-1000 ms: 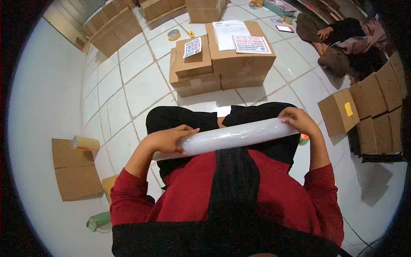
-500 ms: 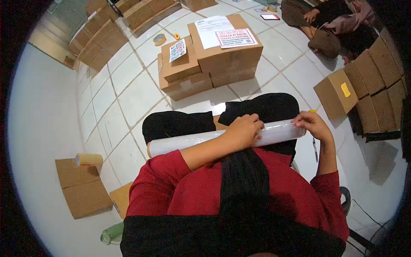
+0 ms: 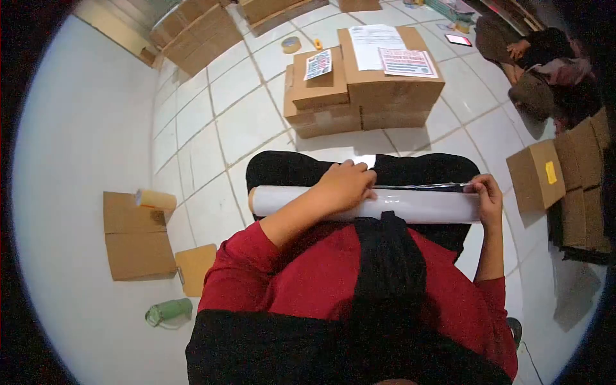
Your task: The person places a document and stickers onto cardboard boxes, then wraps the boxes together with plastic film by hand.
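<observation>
Across my lap lies a long roll of clear plastic film (image 3: 423,206) on a cardboard core. My left hand (image 3: 346,186) rests on top of the roll near its middle, fingers curled at the film's edge. At the roll's right end my right hand (image 3: 486,196) pinches the loose edge of the film, which is stretched in a thin, shiny strip between both hands. In front of my knees stand closed cardboard boxes (image 3: 391,102) with a printed sheet (image 3: 408,62) and a smaller label (image 3: 318,64) on top.
A tape roll (image 3: 290,45) and an orange cutter (image 3: 317,43) lie behind the boxes. Left are flat cardboard (image 3: 135,237), a wide tape roll (image 3: 156,199), a clipboard (image 3: 196,266) and a green bottle (image 3: 170,311). Stacked cartons (image 3: 539,170) and a seated person (image 3: 545,64) are right.
The view has shifted, so the surroundings appear farther right. The roll lies more level. A strip of film edge now stands off the roll between my hands.
</observation>
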A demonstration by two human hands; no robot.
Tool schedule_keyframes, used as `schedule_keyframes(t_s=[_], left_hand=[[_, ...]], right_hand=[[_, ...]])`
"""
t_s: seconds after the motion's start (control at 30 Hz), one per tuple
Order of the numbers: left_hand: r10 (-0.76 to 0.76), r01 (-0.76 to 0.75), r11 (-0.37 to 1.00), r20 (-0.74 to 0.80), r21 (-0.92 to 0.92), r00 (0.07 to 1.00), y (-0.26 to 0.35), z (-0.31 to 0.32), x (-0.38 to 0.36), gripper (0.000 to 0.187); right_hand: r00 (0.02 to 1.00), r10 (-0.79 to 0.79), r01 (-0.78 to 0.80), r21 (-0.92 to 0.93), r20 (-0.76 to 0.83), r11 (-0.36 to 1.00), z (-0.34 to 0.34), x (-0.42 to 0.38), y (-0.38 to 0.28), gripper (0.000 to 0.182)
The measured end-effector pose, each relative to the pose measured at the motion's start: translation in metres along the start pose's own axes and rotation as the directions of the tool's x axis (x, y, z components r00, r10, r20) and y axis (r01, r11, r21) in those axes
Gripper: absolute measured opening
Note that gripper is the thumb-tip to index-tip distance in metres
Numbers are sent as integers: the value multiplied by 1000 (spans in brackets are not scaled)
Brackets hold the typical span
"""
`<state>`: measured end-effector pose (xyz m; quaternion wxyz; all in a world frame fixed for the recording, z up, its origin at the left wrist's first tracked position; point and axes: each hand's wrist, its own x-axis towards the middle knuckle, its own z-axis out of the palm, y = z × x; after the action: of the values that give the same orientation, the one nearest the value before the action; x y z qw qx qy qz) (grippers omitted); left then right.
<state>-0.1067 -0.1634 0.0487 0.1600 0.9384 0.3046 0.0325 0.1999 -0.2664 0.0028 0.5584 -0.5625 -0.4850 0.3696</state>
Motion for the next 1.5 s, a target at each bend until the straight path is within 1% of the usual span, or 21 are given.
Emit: schedule_keyframes(t_s=[0.13,0.17,0.27,0.3,0.37,0.4,0.47,0.53,0.6,0.63,0.77,0.83,1.0,1.03,1.13,1.27,1.33,1.37,1.4,1.47,1.5], left_hand=[[-21,33,980,66,-195,998,-14,-3,-7,9],[-47,49,995,20,-91,999,-9,0,-8,8],[68,-75,997,-157,-35,985,1,-1,-15,12],[68,-74,997,-160,-34,985,-3,0,-16,12],[218,-237,968,-200,-81,955,-14,2,-20,16],[208,-227,971,-201,-76,957,-18,0,-22,16],[113,-115,992,-26,-53,993,-29,-5,-24,18],[141,-139,977,0,-162,990,-48,-8,-25,15],[168,-95,876,114,-473,979,-56,-12,-26,13],[92,-2,876,164,-483,982,-56,-13,-29,10],[51,25,880,148,-474,988,-62,-17,-33,9],[124,-103,924,35,-368,992,-61,-11,-35,9],[44,-48,971,-23,-233,999,-48,-14,-46,11],[12,-20,978,-40,-208,999,-47,-15,-48,12],[110,-129,982,-135,-135,985,-52,-9,-51,14],[108,-126,985,-140,-121,984,-51,-14,-48,16],[-61,53,951,-14,-303,998,-51,-22,-46,20],[35,-33,961,4,-273,999,-64,-23,-50,21],[33,-30,963,6,-268,999,-73,-21,-55,21],[41,23,923,157,-385,987,-84,-23,-59,18],[-32,111,901,192,-420,981,-82,-25,-61,16]], right_hand=[[997,-65,64,-21,-47,998,2,-3,15,7],[998,-32,32,-6,-49,999,-1,-2,19,6],[998,5,-3,23,-62,1000,1,-1,14,6],[997,17,-15,29,-78,999,0,-2,13,5],[997,-21,20,-14,-79,1000,1,-4,14,6],[995,-58,54,-52,-76,997,3,-5,16,6],[997,-42,41,-15,-68,999,4,-5,20,8],[994,-41,42,2,-102,999,4,-5,18,10],[994,-62,59,-38,-93,998,6,-6,14,11],[994,-71,68,-34,-82,997,6,-6,14,11],[992,-62,59,-26,-109,998,6,-8,17,10],[992,-58,52,-47,-116,998,6,-9,17,10],[987,-56,56,-9,-149,998,6,-8,20,10],[988,-78,70,-63,-133,995,8,-9,15,10],[987,-97,84,-108,-127,991,6,-7,18,10],[983,-134,115,-151,-125,982,4,-7,25,10],[977,-152,130,-149,-148,980,7,-6,25,9],[978,-150,128,-147,-147,981,8,-6,24,8],[978,-145,123,-147,-148,981,8,-6,22,7],[978,-141,118,-146,-156,982,7,-7,23,7],[980,-129,107,-148,-150,983,7,-7,24,8]])
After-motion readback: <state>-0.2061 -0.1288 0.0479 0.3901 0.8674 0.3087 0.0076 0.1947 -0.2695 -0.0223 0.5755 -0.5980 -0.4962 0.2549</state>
